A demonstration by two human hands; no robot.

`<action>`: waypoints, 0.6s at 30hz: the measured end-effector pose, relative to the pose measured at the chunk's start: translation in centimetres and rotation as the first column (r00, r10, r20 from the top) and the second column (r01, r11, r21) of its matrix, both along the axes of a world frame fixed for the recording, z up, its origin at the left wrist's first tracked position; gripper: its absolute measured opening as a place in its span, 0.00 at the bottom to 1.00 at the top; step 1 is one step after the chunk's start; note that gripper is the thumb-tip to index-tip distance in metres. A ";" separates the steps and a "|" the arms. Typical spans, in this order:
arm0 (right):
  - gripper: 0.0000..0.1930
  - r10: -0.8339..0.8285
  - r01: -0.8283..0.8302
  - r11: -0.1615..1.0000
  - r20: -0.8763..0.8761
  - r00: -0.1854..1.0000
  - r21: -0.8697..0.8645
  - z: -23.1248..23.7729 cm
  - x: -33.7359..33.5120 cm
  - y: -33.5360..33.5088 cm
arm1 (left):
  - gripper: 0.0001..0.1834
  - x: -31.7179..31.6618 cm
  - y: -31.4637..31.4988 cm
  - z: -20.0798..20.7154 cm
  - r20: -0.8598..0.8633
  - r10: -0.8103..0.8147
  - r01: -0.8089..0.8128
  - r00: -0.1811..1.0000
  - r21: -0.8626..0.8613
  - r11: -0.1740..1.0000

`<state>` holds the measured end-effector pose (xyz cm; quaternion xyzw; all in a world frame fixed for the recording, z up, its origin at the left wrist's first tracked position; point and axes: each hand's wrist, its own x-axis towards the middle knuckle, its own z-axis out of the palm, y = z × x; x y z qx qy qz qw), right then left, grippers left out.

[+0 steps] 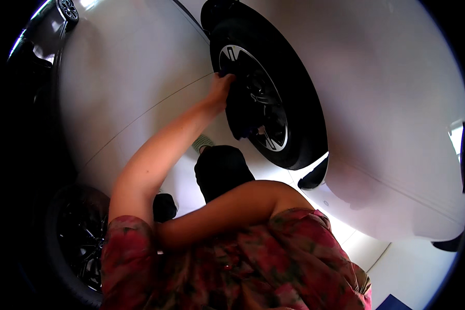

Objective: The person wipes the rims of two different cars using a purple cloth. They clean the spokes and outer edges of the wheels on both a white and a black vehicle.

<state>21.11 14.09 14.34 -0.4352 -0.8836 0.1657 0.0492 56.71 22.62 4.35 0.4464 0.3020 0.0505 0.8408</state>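
Note:
My left hand point(223, 89) reaches up to the left edge of a car wheel point(266, 95). Its fingers are closed on a dark cloth point(238, 116), which hangs down over part of the spokes. The rim is silver and black, set in a thick black tyre point(305, 116). Folded across my body, my right arm point(217, 212) runs leftward and disappears behind my left upper arm. The right hand itself is hidden there.
A pale car body point(387, 103) curves around the wheel on the right. To the left stands a dark car, its black-spoked wheel point(82, 243) at the lower left. Below the cloth are my dark-clad knee point(222, 168) and a green perforated shoe point(203, 142) on the light tiled floor point(134, 88).

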 end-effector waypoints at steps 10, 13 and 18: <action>0.17 0.009 -0.013 0.999 0.127 0.992 0.033 2.1 8.6 -1.5 | 0.26 7.7 4.9 -5.1 0.145 0.177 -0.228 0.973 0.665 0.711; 0.18 0.013 -0.016 1.000 0.140 0.990 0.019 2.5 10.3 -2.4 | 0.29 5.8 -0.1 -3.2 0.258 0.218 -0.320 0.941 0.887 0.334; 0.20 0.029 -0.038 0.998 0.173 0.984 0.051 3.8 9.7 -1.6 | 0.31 -0.6 -1.3 2.3 0.268 -0.109 -0.179 0.957 0.843 0.507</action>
